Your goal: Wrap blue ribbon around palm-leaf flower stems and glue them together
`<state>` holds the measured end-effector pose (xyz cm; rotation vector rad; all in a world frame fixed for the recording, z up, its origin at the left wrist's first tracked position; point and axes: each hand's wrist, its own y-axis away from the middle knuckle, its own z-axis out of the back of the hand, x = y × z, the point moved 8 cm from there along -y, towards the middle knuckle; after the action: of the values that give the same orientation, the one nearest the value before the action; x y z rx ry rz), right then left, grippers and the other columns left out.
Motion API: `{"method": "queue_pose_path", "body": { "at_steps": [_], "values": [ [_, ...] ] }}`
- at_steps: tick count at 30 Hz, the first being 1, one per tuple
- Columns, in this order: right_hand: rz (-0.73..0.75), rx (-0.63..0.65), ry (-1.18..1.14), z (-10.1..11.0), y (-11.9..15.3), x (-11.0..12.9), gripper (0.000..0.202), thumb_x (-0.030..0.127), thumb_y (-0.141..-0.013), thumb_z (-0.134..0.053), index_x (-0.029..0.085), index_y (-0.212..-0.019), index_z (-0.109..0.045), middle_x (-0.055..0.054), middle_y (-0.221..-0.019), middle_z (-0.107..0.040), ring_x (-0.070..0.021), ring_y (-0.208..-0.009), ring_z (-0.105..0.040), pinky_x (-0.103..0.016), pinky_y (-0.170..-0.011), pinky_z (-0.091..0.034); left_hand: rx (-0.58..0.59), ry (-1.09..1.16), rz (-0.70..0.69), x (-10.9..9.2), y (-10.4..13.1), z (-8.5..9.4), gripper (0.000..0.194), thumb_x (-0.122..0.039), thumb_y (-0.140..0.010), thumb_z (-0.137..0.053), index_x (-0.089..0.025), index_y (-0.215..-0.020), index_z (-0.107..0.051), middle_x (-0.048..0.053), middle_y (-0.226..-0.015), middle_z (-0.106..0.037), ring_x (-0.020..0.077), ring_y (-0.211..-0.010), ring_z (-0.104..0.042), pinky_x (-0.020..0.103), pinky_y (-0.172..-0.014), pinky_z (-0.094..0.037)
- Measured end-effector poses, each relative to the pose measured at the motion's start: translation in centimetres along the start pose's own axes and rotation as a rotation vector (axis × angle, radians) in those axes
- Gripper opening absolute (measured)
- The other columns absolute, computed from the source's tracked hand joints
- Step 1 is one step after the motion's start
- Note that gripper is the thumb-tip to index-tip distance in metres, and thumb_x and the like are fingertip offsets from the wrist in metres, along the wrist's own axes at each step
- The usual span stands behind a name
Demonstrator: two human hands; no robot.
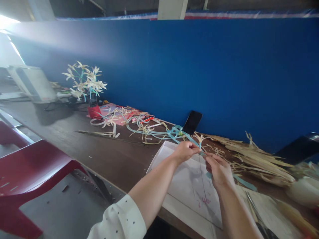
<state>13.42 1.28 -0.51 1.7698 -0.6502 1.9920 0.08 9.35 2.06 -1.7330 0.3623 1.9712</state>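
Observation:
A small pale craft flower (200,137) stands upright above my fingertips, its thin wire stem (202,179) hanging down below them. My left hand (184,152) is closed, pinching the stem just under the petals. Close beside it, my right hand (220,169) is closed on a light blue tape (202,153) that meets the stem between the hands. More of this tape shows below and to the right of my right hand. Under both hands lies a white sheet or shallow box lid (161,159) with pink writing.
Dried husk strips (251,156) and scissors (258,212) lie to the right. A black phone (192,122) leans on the blue partition (224,66). Left are looped blue ribbon (154,133), a red pot (94,112) of similar flowers, a kettle (35,83) and a red chair (37,162).

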Motion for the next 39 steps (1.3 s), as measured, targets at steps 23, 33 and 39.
{"method": "queue_pose_path", "body": {
  "at_steps": [23,33,39],
  "values": [
    [0.065,-0.022,0.282,0.1,0.1,1.2,0.051,0.052,-0.064,-0.065,0.011,-0.094,-0.072,0.003,-0.043,-0.047,-0.0116,-0.041,-0.041,-0.024,-0.041,-0.029,-0.020,0.115,0.053,0.8,-0.1,-0.3,0.036,-0.043,-0.064,-0.068,-0.012,-0.081,-0.069,0.004,-0.074,-0.063,0.0116,-0.068,-0.051,0.025,-0.069,-0.041],
    [-0.036,-0.037,-0.033,0.0,-0.8,-0.8,0.048,0.051,-0.056,-0.072,0.012,-0.085,-0.071,0.006,-0.040,-0.039,-0.0074,-0.036,-0.031,-0.022,-0.036,-0.022,0.145,0.229,0.094,1.8,-0.1,-2.0,0.048,-0.052,-0.070,-0.061,-0.017,-0.101,-0.068,0.006,-0.091,-0.064,0.0089,-0.068,-0.052,0.021,-0.061,-0.038],
    [-0.031,-0.072,-0.072,-0.2,-0.5,-0.6,0.045,0.046,-0.058,-0.073,0.013,-0.088,-0.070,0.006,-0.043,-0.045,-0.0072,-0.038,-0.032,-0.021,-0.036,-0.022,0.121,0.288,0.055,2.0,-0.3,-2.3,0.043,-0.047,-0.068,-0.065,-0.014,-0.096,-0.069,0.006,-0.080,-0.064,0.0091,-0.066,-0.054,0.023,-0.063,-0.041]
  ]
}}
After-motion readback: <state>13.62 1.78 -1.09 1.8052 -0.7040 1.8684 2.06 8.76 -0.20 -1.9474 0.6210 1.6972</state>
